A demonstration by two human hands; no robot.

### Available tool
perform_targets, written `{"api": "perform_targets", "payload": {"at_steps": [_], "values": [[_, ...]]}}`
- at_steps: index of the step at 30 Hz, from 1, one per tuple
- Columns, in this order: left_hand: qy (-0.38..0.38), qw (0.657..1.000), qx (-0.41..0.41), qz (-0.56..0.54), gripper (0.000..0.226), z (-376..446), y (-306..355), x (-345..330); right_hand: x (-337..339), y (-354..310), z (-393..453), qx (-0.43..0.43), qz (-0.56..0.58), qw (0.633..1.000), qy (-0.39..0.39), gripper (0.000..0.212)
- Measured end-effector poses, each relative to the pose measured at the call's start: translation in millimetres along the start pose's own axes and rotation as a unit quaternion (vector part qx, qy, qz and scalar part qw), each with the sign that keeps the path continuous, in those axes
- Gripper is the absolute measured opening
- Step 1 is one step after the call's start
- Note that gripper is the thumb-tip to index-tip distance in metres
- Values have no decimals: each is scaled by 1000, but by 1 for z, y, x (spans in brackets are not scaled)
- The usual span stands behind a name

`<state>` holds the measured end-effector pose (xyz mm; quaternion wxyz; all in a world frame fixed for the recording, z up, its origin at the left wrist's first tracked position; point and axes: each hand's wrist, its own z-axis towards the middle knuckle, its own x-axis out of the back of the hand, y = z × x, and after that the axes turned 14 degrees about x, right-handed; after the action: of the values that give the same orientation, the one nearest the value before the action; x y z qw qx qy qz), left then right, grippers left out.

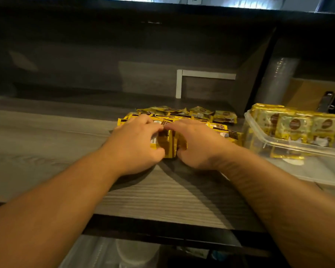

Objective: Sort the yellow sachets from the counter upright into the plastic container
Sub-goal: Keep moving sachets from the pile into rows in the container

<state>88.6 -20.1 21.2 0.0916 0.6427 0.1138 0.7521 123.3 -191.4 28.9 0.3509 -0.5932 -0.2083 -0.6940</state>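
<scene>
A small stack of yellow sachets (pixel 165 144) stands on edge on the wooden counter, squeezed between both hands. My left hand (pixel 135 144) grips it from the left, fingers curled over the top. My right hand (pixel 197 144) grips it from the right. Behind the hands a loose pile of yellow sachets (pixel 199 113) lies flat on the counter. To the right stands the clear plastic container (pixel 278 147), with several sachets upright (pixel 296 125) along its far side and one lying flat inside near the front.
The grey wood-grain counter (pixel 46 151) stretches to the left and ends in a dark front edge. A wall panel with a white trim rises behind. A roll of clear film (pixel 277 80) and a cardboard box stand at the back right.
</scene>
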Motion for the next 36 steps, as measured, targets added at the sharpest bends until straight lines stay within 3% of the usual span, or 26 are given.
{"api": "perform_targets", "payload": {"at_steps": [7,12,15,18,22,26,29,33,36], "values": [[2,999,-36,8,75,10,-7,-11,-1,9,-7,-9,-15,999,-35,84],[69,990,-72,-97,47,16,-13,-14,0,-1,-6,25,-32,999,17,84],[106,966,-11,-236,30,17,-14,-12,-5,-9,-5,19,-17,996,91,71],[150,941,66,-297,39,18,-14,-9,-7,-14,-4,8,4,988,155,58],[160,904,96,-386,48,22,-15,-11,-10,-13,1,86,-49,992,81,42],[143,888,115,-421,37,23,-10,-11,-14,-11,6,113,-38,993,-16,54],[166,869,134,-447,42,23,-10,-7,-12,-8,6,113,-29,992,-50,58],[185,821,165,-515,41,22,-9,-2,-7,-7,3,68,-65,994,-63,80],[149,755,192,-609,35,22,-5,1,-6,-8,2,53,-79,994,-46,75]]}}
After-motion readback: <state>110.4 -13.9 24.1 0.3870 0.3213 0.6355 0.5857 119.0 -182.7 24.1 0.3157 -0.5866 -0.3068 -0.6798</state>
